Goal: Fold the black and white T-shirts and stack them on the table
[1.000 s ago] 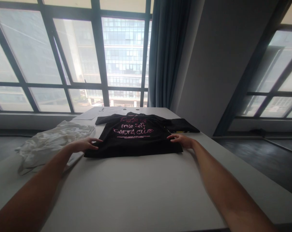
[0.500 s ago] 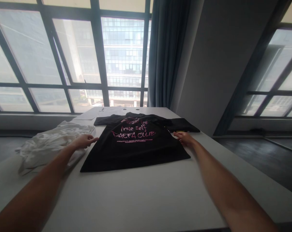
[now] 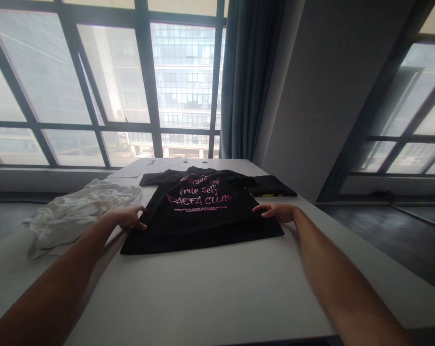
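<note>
A black T-shirt (image 3: 203, 226) with pink lettering lies spread on the white table (image 3: 203, 293), its hem toward me and its sleeves at the far end. At its left edge, near the hem, is my left hand (image 3: 130, 218), thumb and forefinger apart over the cloth. My right hand (image 3: 275, 212) rests at the right edge of the shirt, its fingers spread a little on the fabric. Neither hand has the cloth pinched.
A crumpled pile of white cloth (image 3: 83, 211) lies on the table at the left. Behind the shirt's right sleeve is a folded black garment (image 3: 275, 185). White sheets (image 3: 134, 168) lie at the far left end, before the windows.
My left hand has moved nearer and opened over the shirt's left edge. My right hand has come down and inward onto the right edge. The shirt lies almost the same.
</note>
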Demonstrator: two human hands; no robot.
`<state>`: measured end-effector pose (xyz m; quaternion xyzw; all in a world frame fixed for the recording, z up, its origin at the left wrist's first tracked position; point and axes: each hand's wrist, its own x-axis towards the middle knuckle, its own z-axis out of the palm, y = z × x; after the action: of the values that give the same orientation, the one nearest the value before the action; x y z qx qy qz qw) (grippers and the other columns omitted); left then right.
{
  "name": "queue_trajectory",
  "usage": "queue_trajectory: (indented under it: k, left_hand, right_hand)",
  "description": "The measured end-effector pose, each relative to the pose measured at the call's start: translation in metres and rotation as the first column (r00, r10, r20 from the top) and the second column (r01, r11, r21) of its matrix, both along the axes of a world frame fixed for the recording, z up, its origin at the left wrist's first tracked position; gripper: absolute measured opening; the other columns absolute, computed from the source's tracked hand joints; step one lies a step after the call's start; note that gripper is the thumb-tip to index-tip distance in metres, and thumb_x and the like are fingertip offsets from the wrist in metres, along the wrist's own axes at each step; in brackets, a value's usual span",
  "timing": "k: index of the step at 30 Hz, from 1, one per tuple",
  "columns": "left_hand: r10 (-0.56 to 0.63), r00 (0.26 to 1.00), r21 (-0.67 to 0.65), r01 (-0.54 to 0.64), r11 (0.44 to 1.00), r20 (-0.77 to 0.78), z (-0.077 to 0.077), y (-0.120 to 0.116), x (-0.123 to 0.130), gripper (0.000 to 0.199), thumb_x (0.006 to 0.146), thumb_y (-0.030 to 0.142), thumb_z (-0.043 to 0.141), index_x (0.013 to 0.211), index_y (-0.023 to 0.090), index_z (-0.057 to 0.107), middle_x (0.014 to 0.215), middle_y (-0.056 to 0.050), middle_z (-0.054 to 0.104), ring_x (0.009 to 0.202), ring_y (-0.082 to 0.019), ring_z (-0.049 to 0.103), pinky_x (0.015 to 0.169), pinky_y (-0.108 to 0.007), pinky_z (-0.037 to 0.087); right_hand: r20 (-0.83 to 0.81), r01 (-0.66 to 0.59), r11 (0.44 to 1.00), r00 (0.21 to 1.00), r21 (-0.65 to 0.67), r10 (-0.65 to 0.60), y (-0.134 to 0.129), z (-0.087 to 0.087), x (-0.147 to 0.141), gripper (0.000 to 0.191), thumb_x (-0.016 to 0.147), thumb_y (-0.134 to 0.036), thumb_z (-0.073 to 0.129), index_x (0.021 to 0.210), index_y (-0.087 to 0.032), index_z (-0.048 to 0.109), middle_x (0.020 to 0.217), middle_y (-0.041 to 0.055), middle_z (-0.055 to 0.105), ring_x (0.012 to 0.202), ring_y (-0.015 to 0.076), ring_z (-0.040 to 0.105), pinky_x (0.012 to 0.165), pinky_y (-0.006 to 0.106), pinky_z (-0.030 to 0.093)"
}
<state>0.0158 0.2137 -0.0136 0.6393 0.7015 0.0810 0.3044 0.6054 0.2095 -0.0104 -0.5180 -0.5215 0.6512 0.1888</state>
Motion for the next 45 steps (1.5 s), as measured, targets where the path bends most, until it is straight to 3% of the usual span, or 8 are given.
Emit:
queue_trajectory:
  k: [8, 15, 18, 22, 27, 34, 38, 45]
  left_hand:
    - [-0.038, 0.999, -0.036, 0.037, 0.999, -0.016, -0.001, -0.014, -0.002, 0.086, 0.045, 0.030, 0.083, 0.127, 0.019, 0.059, 0.062, 0.000, 0.062, 0.042, -0.020, 0.059, 0.045, -0.034, 0.053]
    - [-0.063, 0.996, -0.124, 0.056, 0.991, -0.056, 0.008, -0.034, -0.019, 0.078, 0.037, 0.028, 0.085, 0.113, 0.025, 0.069, 0.061, -0.003, 0.063, 0.045, -0.025, 0.061, 0.045, -0.040, 0.053]
    - [-0.090, 0.973, 0.035, 0.100, 0.994, -0.212, 0.023, -0.036, -0.003, 0.055, 0.038, 0.036, 0.086, 0.090, 0.023, 0.075, 0.064, -0.005, 0.065, 0.055, -0.026, 0.063, 0.053, -0.038, 0.053]
    - [-0.256, 0.946, 0.226, 0.298, 0.927, -0.198, 0.039, -0.055, 0.045, 0.041, 0.059, 0.061, 0.074, 0.072, 0.022, 0.071, 0.069, -0.005, 0.067, 0.065, -0.023, 0.062, 0.059, -0.029, 0.046]
    - [-0.628, 0.763, 0.145, 0.646, 0.750, -0.152, 0.028, -0.093, 0.081, 0.041, 0.057, 0.053, 0.082, 0.085, 0.026, 0.069, 0.088, -0.002, 0.067, 0.074, -0.022, 0.061, 0.059, -0.027, 0.042]
    - [-0.658, 0.721, 0.343, 0.687, 0.640, -0.215, 0.006, -0.097, 0.074, 0.026, 0.092, 0.045, 0.051, 0.095, 0.024, 0.066, 0.101, -0.006, 0.064, 0.094, -0.022, 0.061, 0.083, -0.029, 0.044]
    - [-0.639, 0.752, 0.369, 0.647, 0.667, -0.164, 0.007, -0.093, 0.072, 0.030, 0.095, 0.042, 0.043, 0.098, 0.021, 0.065, 0.097, -0.007, 0.068, 0.088, -0.021, 0.063, 0.080, -0.028, 0.047]
    - [-0.646, 0.728, 0.412, 0.674, 0.613, -0.231, 0.013, -0.096, 0.070, 0.033, 0.098, 0.034, 0.038, 0.105, 0.020, 0.067, 0.100, -0.005, 0.073, 0.091, -0.019, 0.066, 0.082, -0.026, 0.047]
  right_hand:
    - [0.306, 0.043, 0.998, 0.950, 0.050, -0.056, -0.014, 0.002, 0.007, 0.034, 0.049, -0.018, 0.083, 0.077, -0.020, 0.063, 0.064, -0.0031, 0.059, 0.055, 0.0097, 0.055, 0.045, 0.016, 0.042]
    - [0.521, -0.168, 0.981, 0.832, -0.092, 0.192, -0.041, 0.024, 0.015, 0.036, 0.053, -0.032, 0.086, 0.081, -0.022, 0.067, 0.053, -0.0044, 0.052, 0.041, 0.0090, 0.047, 0.040, 0.020, 0.040]
    - [0.611, -0.179, 0.981, 0.769, -0.078, 0.188, -0.030, 0.036, 0.010, 0.042, 0.057, -0.039, 0.086, 0.091, -0.022, 0.069, 0.058, -0.0001, 0.059, 0.045, 0.0147, 0.057, 0.041, 0.023, 0.043]
    - [0.719, -0.181, 0.966, 0.695, 0.185, -0.008, -0.016, 0.050, -0.022, 0.046, 0.059, -0.049, 0.087, 0.087, -0.018, 0.068, 0.066, 0.0057, 0.063, 0.050, 0.0198, 0.063, 0.044, 0.028, 0.047]
    - [0.637, -0.543, 0.839, 0.661, 0.041, 0.397, -0.041, 0.046, -0.070, 0.047, 0.061, -0.053, 0.084, 0.091, -0.019, 0.071, 0.082, 0.0041, 0.067, 0.067, 0.0173, 0.065, 0.054, 0.024, 0.048]
    - [0.783, -0.628, 0.752, 0.564, 0.199, 0.264, -0.070, 0.024, -0.075, 0.043, 0.059, -0.038, 0.083, 0.097, -0.022, 0.070, 0.087, 0.0010, 0.064, 0.069, 0.0150, 0.058, 0.053, 0.022, 0.039]
    - [0.810, -0.618, 0.718, 0.572, 0.319, 0.132, -0.080, 0.025, -0.077, 0.027, 0.071, -0.035, 0.071, 0.094, -0.020, 0.070, 0.091, 0.0050, 0.066, 0.076, 0.0184, 0.059, 0.061, 0.026, 0.042]
    - [0.829, -0.637, 0.727, 0.532, 0.257, 0.173, -0.095, 0.045, -0.080, 0.027, 0.080, -0.032, 0.058, 0.100, -0.018, 0.069, 0.100, 0.0074, 0.069, 0.088, 0.0222, 0.062, 0.073, 0.029, 0.045]
